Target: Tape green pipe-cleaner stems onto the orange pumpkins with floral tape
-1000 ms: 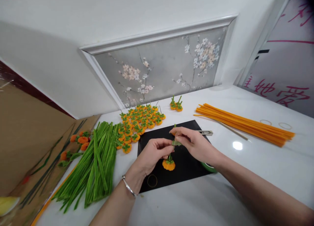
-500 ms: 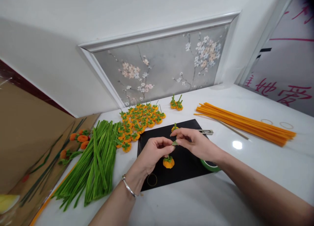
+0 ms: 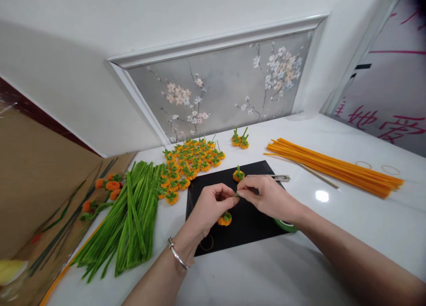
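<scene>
Nearest lie the two forearms, the left wrist wearing a silver bracelet (image 3: 178, 255), over a white table (image 3: 233, 275). Beyond the wrist, a thin band (image 3: 213, 243) lies on a black mat (image 3: 246, 230), partly covered by the left arm. Across the mat, a roll of green tape (image 3: 286, 226) shows partly from under the right wrist.

A small orange pumpkin (image 3: 224, 219) with a green top sits just below the left fingers; whether its stem is gripped cannot be told, as the hand hides it. The left hand (image 3: 211, 204) is closed, thumb and forefinger pinching a green bit (image 3: 236, 195) — the right hand (image 3: 266, 195), also closed, pinches it from the other side, fingertips nearly meeting above the mat.

To the left, green stems (image 3: 138, 221) are heaped on the table, with orange flowers (image 3: 113, 186) on cardboard (image 3: 66, 248) beside them. Just past the right hand, another pumpkin (image 3: 238, 175) stands on the mat, and a metal clip (image 3: 282, 178) reaches over its edge. Orange stems (image 3: 333, 168) lie to the right, a stick (image 3: 319, 176) alongside.

Farther back, many pumpkins (image 3: 191, 159) crowd together — a pair (image 3: 244, 144) stands apart, near a framed floral panel (image 3: 219, 93).
</scene>
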The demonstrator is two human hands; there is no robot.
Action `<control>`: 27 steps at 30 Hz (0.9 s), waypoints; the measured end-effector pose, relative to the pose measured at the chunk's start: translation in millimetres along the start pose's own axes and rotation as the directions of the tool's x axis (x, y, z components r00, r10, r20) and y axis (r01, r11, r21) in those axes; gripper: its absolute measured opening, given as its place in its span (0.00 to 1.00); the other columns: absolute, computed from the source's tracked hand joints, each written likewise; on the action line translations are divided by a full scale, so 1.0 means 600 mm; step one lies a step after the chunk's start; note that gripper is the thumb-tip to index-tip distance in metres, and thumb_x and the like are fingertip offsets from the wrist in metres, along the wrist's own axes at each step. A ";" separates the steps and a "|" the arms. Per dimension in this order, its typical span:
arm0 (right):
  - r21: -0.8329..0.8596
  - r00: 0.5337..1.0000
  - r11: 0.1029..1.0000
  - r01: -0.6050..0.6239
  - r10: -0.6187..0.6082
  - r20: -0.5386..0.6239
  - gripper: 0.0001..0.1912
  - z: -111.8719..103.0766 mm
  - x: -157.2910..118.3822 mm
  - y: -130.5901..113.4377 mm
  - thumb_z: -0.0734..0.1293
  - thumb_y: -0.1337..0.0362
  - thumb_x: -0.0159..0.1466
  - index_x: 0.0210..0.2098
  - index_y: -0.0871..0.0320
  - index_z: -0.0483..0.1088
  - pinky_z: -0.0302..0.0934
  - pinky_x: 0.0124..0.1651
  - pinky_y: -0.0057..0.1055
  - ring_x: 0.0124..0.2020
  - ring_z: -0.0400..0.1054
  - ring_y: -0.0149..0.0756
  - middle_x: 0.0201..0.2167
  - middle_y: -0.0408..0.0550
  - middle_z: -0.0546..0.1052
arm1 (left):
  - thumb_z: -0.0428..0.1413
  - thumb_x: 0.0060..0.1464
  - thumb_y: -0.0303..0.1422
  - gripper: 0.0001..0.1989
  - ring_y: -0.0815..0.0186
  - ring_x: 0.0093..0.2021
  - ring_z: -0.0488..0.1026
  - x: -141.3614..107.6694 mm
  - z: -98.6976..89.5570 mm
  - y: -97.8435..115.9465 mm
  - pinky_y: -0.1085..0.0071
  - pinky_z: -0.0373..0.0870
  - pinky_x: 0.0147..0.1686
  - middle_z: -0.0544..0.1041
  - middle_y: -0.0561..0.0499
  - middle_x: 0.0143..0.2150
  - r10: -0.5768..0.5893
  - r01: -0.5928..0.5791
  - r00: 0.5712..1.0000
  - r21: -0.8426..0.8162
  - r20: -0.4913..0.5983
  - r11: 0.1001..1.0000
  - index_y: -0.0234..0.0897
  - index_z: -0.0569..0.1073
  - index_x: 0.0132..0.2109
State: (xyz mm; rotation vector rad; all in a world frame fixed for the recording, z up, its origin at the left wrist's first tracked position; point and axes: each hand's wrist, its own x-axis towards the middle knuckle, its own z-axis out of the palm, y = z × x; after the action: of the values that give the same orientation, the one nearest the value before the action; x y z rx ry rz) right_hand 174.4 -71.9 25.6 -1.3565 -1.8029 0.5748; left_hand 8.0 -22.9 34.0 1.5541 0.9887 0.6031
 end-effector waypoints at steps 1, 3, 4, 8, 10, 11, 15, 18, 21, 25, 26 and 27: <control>-0.011 1.000 1.000 0.014 -0.014 -0.007 0.08 -0.001 0.000 -0.001 0.61 0.72 0.61 0.27 0.58 0.69 0.53 0.30 0.26 0.27 0.62 0.29 0.25 0.41 0.71 | 0.62 0.43 0.30 0.06 0.74 0.26 0.64 -0.001 -0.001 0.002 0.77 0.60 0.26 0.70 0.53 0.26 0.007 -0.007 1.000 0.023 0.020 1.000 0.32 0.73 0.29; -0.024 1.000 0.999 0.028 -0.029 -0.008 0.09 -0.002 0.000 -0.002 0.60 0.73 0.60 0.26 0.58 0.68 0.53 0.30 0.26 0.27 0.62 0.29 0.25 0.41 0.71 | 0.61 0.44 0.31 0.06 0.74 0.26 0.64 -0.003 -0.003 0.006 0.77 0.61 0.27 0.70 0.53 0.26 0.003 -0.008 0.996 0.053 0.091 0.999 0.32 0.73 0.30; -0.027 0.999 0.999 0.034 -0.034 -0.004 0.09 -0.003 0.000 -0.002 0.60 0.74 0.60 0.26 0.58 0.67 0.53 0.30 0.26 0.27 0.61 0.29 0.24 0.41 0.70 | 0.61 0.45 0.32 0.07 0.74 0.27 0.63 -0.004 -0.005 0.008 0.77 0.62 0.27 0.70 0.53 0.27 -0.013 0.006 0.989 0.050 0.144 0.999 0.32 0.74 0.31; -0.039 0.999 0.998 0.051 -0.050 0.018 0.09 -0.002 0.000 -0.001 0.60 0.74 0.60 0.26 0.58 0.66 0.52 0.30 0.26 0.27 0.61 0.29 0.25 0.41 0.70 | 0.58 0.49 0.35 0.10 0.74 0.28 0.63 -0.004 -0.009 0.009 0.76 0.66 0.31 0.68 0.54 0.27 -0.092 0.098 0.960 -0.010 0.264 0.995 0.32 0.76 0.33; -0.047 0.999 0.998 0.048 -0.047 0.021 0.09 -0.001 0.000 0.000 0.59 0.73 0.61 0.27 0.58 0.67 0.53 0.31 0.26 0.27 0.61 0.29 0.25 0.42 0.70 | 0.58 0.48 0.35 0.10 0.73 0.28 0.63 -0.002 -0.009 0.005 0.76 0.67 0.30 0.68 0.54 0.27 -0.096 0.101 0.968 -0.010 0.230 0.995 0.32 0.77 0.33; -0.048 0.999 0.998 0.035 -0.034 0.022 0.09 0.000 -0.001 0.001 0.59 0.72 0.61 0.27 0.58 0.67 0.53 0.30 0.26 0.27 0.61 0.29 0.25 0.42 0.70 | 0.58 0.48 0.35 0.10 0.73 0.28 0.63 -0.001 -0.008 0.003 0.76 0.67 0.30 0.69 0.53 0.27 -0.089 0.091 0.974 -0.003 0.211 0.996 0.32 0.78 0.33; 0.007 0.998 0.999 -0.039 0.039 0.041 0.09 -0.002 -0.002 0.004 0.59 0.69 0.63 0.28 0.57 0.68 0.52 0.29 0.26 0.26 0.62 0.29 0.24 0.41 0.71 | 0.60 0.46 0.35 0.09 0.73 0.25 0.64 0.001 -0.003 0.000 0.76 0.67 0.27 0.70 0.53 0.25 -0.058 0.056 0.990 0.018 0.125 0.998 0.31 0.78 0.31; 0.055 0.998 0.997 -0.056 0.053 0.039 0.11 -0.001 -0.002 0.006 0.57 0.67 0.64 0.28 0.57 0.67 0.53 0.29 0.26 0.25 0.61 0.29 0.24 0.41 0.70 | 0.62 0.43 0.35 0.09 0.75 0.24 0.63 0.000 -0.002 0.003 0.77 0.66 0.25 0.68 0.54 0.24 -0.077 0.080 0.994 -0.026 0.081 0.996 0.31 0.76 0.27; 0.068 0.998 0.996 -0.054 0.052 0.040 0.11 0.000 -0.001 0.004 0.58 0.66 0.64 0.29 0.57 0.69 0.54 0.29 0.26 0.26 0.62 0.30 0.25 0.41 0.71 | 0.64 0.41 0.34 0.09 0.75 0.24 0.64 -0.002 -0.002 0.003 0.79 0.66 0.25 0.69 0.54 0.25 -0.132 0.142 0.986 -0.096 0.101 0.985 0.31 0.75 0.27; 0.024 0.997 0.997 -0.075 0.074 0.026 0.10 -0.018 0.000 0.012 0.58 0.64 0.65 0.34 0.56 0.72 0.57 0.32 0.27 0.29 0.67 0.32 0.30 0.43 0.75 | 0.65 0.40 0.33 0.12 0.76 0.25 0.65 -0.001 -0.005 0.000 0.80 0.67 0.25 0.70 0.54 0.29 -0.192 0.215 0.972 -0.189 0.136 0.958 0.32 0.77 0.34; -0.018 0.996 0.995 -0.093 0.093 -0.004 0.10 -0.027 0.001 0.019 0.59 0.63 0.65 0.36 0.55 0.72 0.58 0.34 0.28 0.32 0.68 0.33 0.33 0.44 0.76 | 0.66 0.40 0.33 0.13 0.77 0.25 0.66 -0.001 -0.006 -0.001 0.80 0.68 0.25 0.70 0.54 0.29 -0.201 0.225 0.971 -0.210 0.133 0.951 0.32 0.77 0.35; -0.080 0.992 0.990 -0.119 0.116 -0.039 0.10 -0.037 0.000 0.028 0.59 0.63 0.65 0.39 0.55 0.72 0.58 0.37 0.29 0.35 0.69 0.35 0.36 0.45 0.76 | 0.66 0.40 0.32 0.13 0.77 0.25 0.66 -0.001 -0.007 -0.002 0.80 0.68 0.25 0.70 0.54 0.29 -0.208 0.233 0.970 -0.229 0.130 0.945 0.33 0.77 0.35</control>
State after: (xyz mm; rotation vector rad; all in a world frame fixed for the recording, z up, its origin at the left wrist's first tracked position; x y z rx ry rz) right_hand 201.9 -68.4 25.9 -1.5273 -1.7443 0.5408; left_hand 4.3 -21.0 33.9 1.2264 0.9561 0.4612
